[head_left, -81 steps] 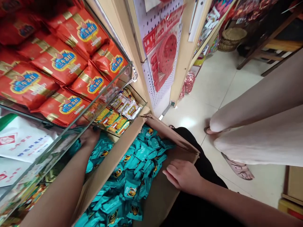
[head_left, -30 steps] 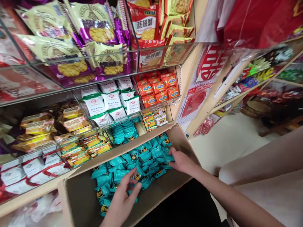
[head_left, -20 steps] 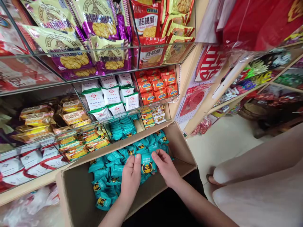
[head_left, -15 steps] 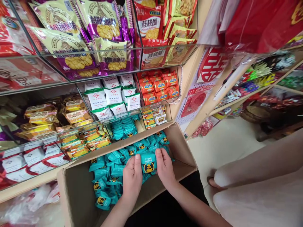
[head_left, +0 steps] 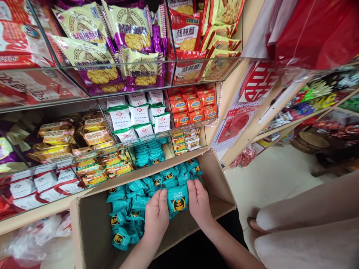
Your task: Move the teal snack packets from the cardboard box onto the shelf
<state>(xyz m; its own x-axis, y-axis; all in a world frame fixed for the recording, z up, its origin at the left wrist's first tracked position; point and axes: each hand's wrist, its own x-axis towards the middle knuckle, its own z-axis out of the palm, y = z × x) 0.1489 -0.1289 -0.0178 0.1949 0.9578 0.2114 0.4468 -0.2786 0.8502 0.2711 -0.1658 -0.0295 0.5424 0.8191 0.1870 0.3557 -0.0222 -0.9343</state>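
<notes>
Between my two hands is a teal snack packet (head_left: 178,201) with a yellow-and-black round emblem facing up. My left hand (head_left: 157,213) pinches its left edge, thumb on top. The right edge is pinched by my right hand (head_left: 199,201) in the same way. Both hands are over an open cardboard box (head_left: 92,220), which holds many more teal packets (head_left: 133,203) in a loose heap. The held packet hides part of that heap.
Behind the box stands a shelf with clear dividers (head_left: 146,61), holding purple biscuit packs (head_left: 137,28), white-and-green packets (head_left: 138,114), orange packets (head_left: 186,106) and stacked teal packets (head_left: 148,151). A person's legs (head_left: 305,220) are close at the right. Plastic bags (head_left: 36,239) lie lower left.
The packet in my hands has tilted so more of its front shows. The view has shifted slightly, and the shelf appears further right. Both hands keep their pinch on the packet's edges.
</notes>
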